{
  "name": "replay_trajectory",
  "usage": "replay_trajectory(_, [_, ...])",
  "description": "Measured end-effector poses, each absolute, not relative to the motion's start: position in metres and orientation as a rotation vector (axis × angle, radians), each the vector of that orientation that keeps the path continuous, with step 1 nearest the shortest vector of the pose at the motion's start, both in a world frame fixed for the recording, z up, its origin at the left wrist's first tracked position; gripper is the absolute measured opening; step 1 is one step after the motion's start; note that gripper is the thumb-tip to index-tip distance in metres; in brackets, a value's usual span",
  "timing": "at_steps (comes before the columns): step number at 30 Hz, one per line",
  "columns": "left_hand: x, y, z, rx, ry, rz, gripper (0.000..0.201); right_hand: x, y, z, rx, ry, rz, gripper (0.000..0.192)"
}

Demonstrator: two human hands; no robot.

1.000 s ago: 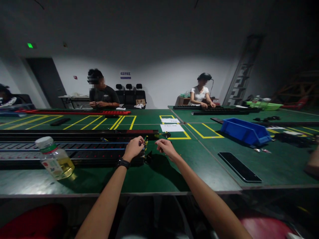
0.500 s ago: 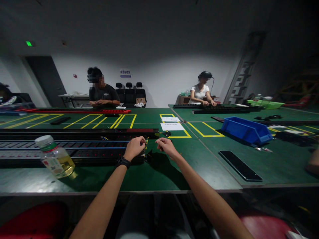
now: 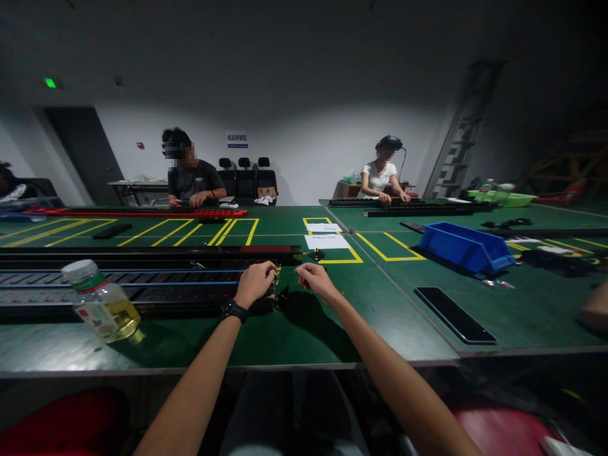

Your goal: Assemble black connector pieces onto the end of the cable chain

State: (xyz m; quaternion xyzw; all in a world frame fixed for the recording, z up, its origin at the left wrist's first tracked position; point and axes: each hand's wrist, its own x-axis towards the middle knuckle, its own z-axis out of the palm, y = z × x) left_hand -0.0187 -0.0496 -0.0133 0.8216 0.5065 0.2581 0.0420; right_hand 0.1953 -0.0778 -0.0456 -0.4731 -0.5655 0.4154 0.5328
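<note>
Fingers (image 3: 272,268) of the left hand (image 3: 255,282) are bent and pinched in at the yellow wires (image 3: 278,272), though whether a wire is truly gripped between them cannot be told. On the right hand (image 3: 314,278), thumb and forefinger are curled toward each other, set just apart from the wires on their right; whether something small is held there cannot be told.

The long black tray (image 3: 180,294) is laid flat on the near left of the green table (image 3: 389,297), with its right end under and beside the left hand. Work at that end is judged to be under way rather than finished, since the wires are left exposed. No completed joint can be made out, and how much remains cannot be judged.

The tray is marked with red dots along its dark bed, and a blue strip is run lengthwise along it. Its left part is partly hidden by a bottle (image 3: 102,304). A small black piece (image 3: 283,297) is seen at its right end, near the wires. Just beyond, on the far side, a second black rail (image 3: 256,251) is laid alongside.
</note>
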Motion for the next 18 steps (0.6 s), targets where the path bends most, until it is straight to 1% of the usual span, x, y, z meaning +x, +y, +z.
replay_trajectory(7, [-0.019,-0.040,-0.020,2.485,1.429,0.854,0.025,0.195,-0.078,-0.046,-1.139,-1.368,0.977,0.026])
replay_trajectory(18, [-0.021,-0.036,-0.023,2.464,1.356,0.876,0.020,0.195,-0.076,-0.049,-1.147,-1.403,0.949,0.025])
